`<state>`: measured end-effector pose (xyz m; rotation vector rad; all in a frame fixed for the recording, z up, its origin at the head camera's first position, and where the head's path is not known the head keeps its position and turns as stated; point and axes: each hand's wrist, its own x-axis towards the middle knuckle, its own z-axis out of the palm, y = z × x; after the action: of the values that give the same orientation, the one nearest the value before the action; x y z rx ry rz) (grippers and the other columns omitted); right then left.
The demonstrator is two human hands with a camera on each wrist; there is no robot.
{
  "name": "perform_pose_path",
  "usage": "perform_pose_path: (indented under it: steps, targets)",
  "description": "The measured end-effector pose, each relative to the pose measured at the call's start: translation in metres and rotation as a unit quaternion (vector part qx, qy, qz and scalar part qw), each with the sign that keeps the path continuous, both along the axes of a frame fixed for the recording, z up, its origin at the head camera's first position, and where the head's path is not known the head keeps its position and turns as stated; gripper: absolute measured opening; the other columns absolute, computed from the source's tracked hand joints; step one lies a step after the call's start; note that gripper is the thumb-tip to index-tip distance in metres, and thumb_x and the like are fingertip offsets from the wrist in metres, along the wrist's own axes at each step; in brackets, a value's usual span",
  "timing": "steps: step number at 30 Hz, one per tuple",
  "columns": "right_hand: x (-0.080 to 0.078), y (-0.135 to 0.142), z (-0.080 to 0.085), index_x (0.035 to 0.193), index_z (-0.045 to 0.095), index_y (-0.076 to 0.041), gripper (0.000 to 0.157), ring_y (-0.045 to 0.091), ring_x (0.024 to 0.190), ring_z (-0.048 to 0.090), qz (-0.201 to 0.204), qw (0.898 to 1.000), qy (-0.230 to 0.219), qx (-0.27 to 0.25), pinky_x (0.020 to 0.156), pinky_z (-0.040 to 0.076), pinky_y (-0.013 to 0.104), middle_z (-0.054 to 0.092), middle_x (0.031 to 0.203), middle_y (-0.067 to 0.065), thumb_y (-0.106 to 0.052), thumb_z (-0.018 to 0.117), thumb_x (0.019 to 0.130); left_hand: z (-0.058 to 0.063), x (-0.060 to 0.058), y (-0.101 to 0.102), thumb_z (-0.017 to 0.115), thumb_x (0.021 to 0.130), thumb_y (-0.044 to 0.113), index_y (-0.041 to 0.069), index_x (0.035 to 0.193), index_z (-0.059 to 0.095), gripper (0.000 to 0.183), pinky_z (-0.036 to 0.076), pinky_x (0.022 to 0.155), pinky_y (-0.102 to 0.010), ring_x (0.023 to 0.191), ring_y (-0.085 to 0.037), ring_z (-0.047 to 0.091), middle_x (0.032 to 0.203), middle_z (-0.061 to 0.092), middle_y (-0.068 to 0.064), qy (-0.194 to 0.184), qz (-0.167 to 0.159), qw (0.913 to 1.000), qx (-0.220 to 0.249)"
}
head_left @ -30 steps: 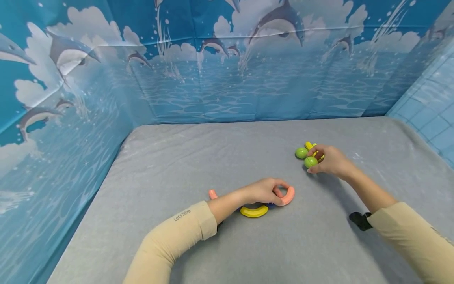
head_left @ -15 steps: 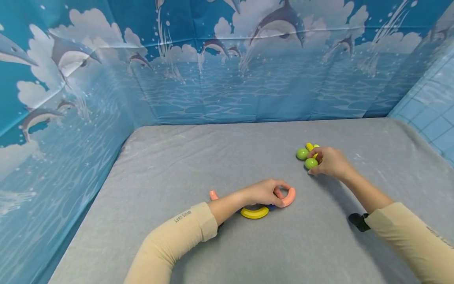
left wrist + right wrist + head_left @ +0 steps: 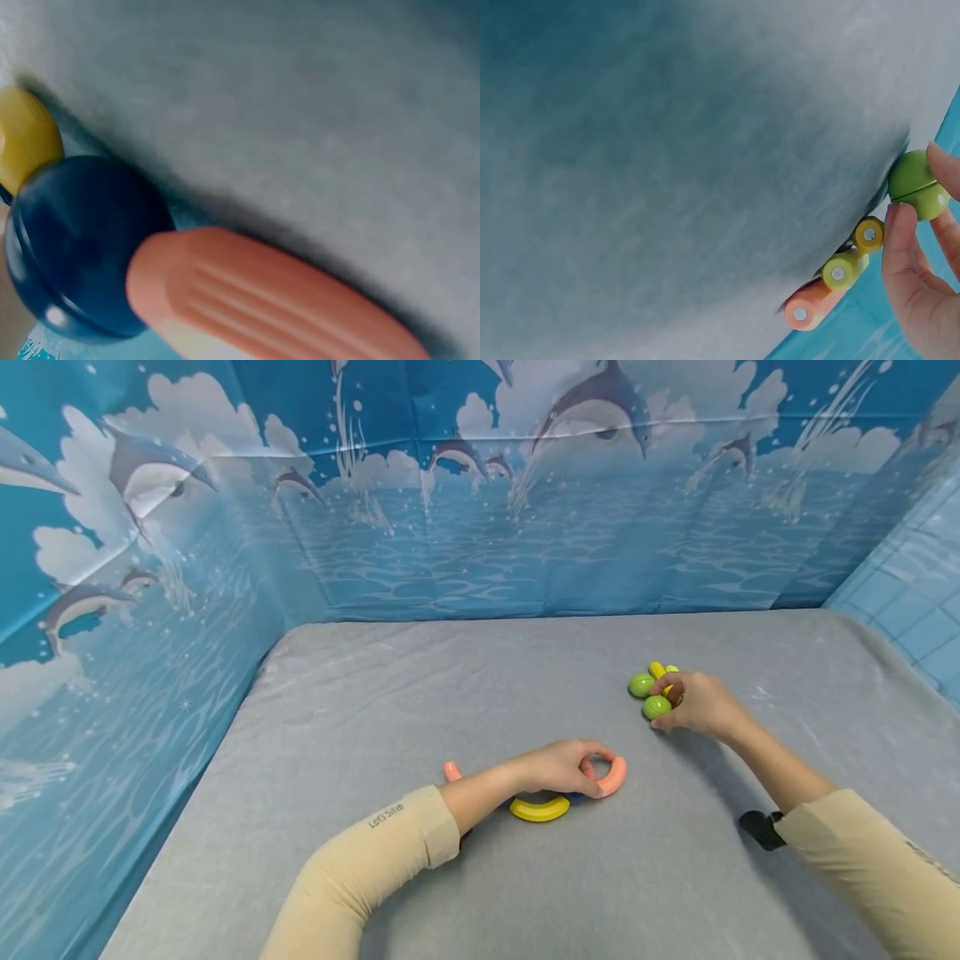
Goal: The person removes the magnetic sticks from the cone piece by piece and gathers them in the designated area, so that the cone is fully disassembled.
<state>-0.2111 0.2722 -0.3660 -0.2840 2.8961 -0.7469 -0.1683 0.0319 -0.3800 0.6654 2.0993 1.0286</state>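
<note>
In the head view my left hand (image 3: 558,766) grips a curved orange piece (image 3: 615,777) with thumb and forefinger. A dark blue ball (image 3: 88,247) sits against the end of that orange piece (image 3: 277,300) in the left wrist view, with a yellow curved piece (image 3: 540,811) on the ball's other side. Farther right, my right hand (image 3: 703,702) pinches a green ball (image 3: 657,707) between thumb and fingers. Just behind it lie a second green ball (image 3: 641,685) and a yellow stick (image 3: 657,670). My left forearm hides part of the curved pieces.
Another orange piece (image 3: 452,771) pokes out beyond my left forearm. Beside my right hand are a lime stick (image 3: 840,271) and an orange stick (image 3: 808,307) with metal ends. A grey cloth (image 3: 375,693) covers the table, and a dolphin-print curtain (image 3: 480,552) hangs behind it.
Almost nothing differs. Both hands keep their holds, and the whole head view has shifted very slightly.
</note>
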Motion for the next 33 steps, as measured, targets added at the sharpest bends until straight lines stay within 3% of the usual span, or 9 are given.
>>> perform_pose_path:
  steps: [10,17,21,27,33]
  targets:
    - [0.003,0.004,0.005,0.107,0.061,0.003,0.043,0.033,0.085,0.055,-0.007,0.999,-0.019,-0.033,0.063,0.046,0.036,0.059,0.098,0.024,-0.011,0.079,0.070,0.001,-0.001,-0.006,0.068,0.085,0.010,0.011,0.132,0.052,0.049,0.042,0.063,-0.017,0.072,-0.007,0.051,0.090,0.056,0.002,0.005,-0.012,0.9997,0.021]
    - [0.007,0.009,0.012,0.110,0.061,0.003,0.043,0.035,0.091,0.054,-0.007,0.998,-0.032,-0.048,0.064,0.047,0.036,0.059,0.101,0.024,-0.012,0.078,0.073,0.001,-0.005,-0.023,0.072,0.083,0.024,0.010,0.129,0.054,0.051,0.041,0.076,-0.014,0.085,-0.003,0.053,0.101,0.059,0.002,0.110,-0.059,0.9921,-0.007]
    - [0.011,0.011,0.018,0.112,0.059,0.003,0.045,0.036,0.095,0.054,0.000,0.997,-0.043,-0.069,0.067,0.048,0.035,0.058,0.103,0.022,-0.014,0.077,0.074,0.001,-0.004,-0.037,0.073,0.082,0.022,0.009,0.128,0.055,0.051,0.043,0.076,-0.015,0.084,-0.003,0.055,0.104,0.060,-0.001,0.120,-0.081,0.9895,-0.001]
    - [0.019,0.002,0.021,0.111,0.062,-0.001,0.044,0.031,0.097,0.057,0.050,0.995,-0.040,-0.072,0.073,0.049,0.039,0.062,0.102,0.014,-0.019,0.078,0.075,0.003,0.000,-0.050,0.070,0.085,0.020,0.010,0.126,0.057,0.044,0.045,0.074,-0.016,0.080,-0.002,0.059,0.099,0.061,0.000,0.119,-0.105,0.9873,0.006]
    - [0.032,-0.019,0.015,0.110,0.063,-0.001,0.043,0.031,0.102,0.055,0.135,0.982,-0.072,-0.112,0.082,0.048,0.042,0.063,0.109,0.012,-0.023,0.078,0.076,0.001,0.004,-0.050,0.070,0.085,0.017,0.011,0.122,0.061,0.039,0.044,0.073,-0.016,0.078,-0.004,0.059,0.097,0.062,-0.001,0.132,-0.093,0.9868,0.017]
